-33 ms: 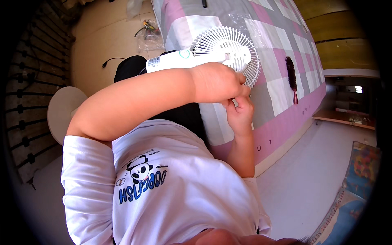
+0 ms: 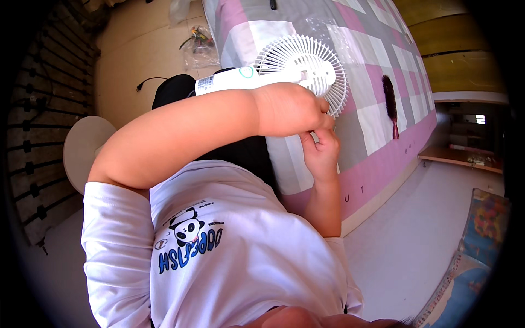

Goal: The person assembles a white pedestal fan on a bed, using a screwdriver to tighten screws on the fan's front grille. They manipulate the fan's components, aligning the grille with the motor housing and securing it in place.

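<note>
A small white fan lies with its round slatted grille on the checked bed cover and its thick handle reaching left over my dark-clad legs. My left hand is bent across my front, its fingers closed at the near edge of the grille. Right below it, my right hand is raised with thumb and fingers pinched together, its fingertips meeting those of the left. Whatever sits between the fingertips is hidden or too small to make out. My left forearm runs along the near side of the handle.
A dark-bristled hairbrush lies on the bed cover to the right. On the floor, far left, are a clear bag with tools and a black cable. A round pale seat stands beside black railings. An open shelf is at right.
</note>
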A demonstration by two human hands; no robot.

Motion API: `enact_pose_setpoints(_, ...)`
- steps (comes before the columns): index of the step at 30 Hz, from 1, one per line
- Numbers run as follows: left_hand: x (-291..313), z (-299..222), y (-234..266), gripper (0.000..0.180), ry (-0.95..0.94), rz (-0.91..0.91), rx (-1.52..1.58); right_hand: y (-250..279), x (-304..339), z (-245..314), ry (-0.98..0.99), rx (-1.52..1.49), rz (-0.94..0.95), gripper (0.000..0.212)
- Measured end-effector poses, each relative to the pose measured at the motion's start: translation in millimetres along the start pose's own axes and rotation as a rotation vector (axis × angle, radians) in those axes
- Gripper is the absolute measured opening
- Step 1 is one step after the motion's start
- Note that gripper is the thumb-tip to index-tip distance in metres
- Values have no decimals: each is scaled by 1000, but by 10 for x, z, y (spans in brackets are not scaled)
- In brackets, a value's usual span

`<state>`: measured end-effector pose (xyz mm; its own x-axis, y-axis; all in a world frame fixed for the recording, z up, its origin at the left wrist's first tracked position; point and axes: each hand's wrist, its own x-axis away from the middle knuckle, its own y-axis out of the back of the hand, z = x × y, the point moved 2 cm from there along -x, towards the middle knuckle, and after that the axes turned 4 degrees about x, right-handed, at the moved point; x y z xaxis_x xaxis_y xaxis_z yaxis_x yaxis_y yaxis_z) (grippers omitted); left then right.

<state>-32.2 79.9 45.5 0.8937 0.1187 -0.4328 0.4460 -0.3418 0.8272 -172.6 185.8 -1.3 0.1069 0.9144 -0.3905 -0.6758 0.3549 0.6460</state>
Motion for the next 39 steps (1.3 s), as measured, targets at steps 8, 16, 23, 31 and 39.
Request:
enact_pose_setpoints(8,-36,-71,22,19,72,100,-85,-46,9,40,-9,15,28,24)
enact_pose_setpoints(16,47,30,-18,21,-110,-1,-55,-75,31,-16,-119,-95,-92,31)
enact_pose_setpoints(23,-16,-69,15,21,100,90,-20,3,38,-64,-47,14,76,44)
enact_pose_setpoints(31,34,8,-11,28,75,40,27,-34,-11,39,-68,-73,-22,40)
enact_pose_setpoints(39,69,47,-28,30,6,-10,95,-39,21,23,-136,-160,-3,44)
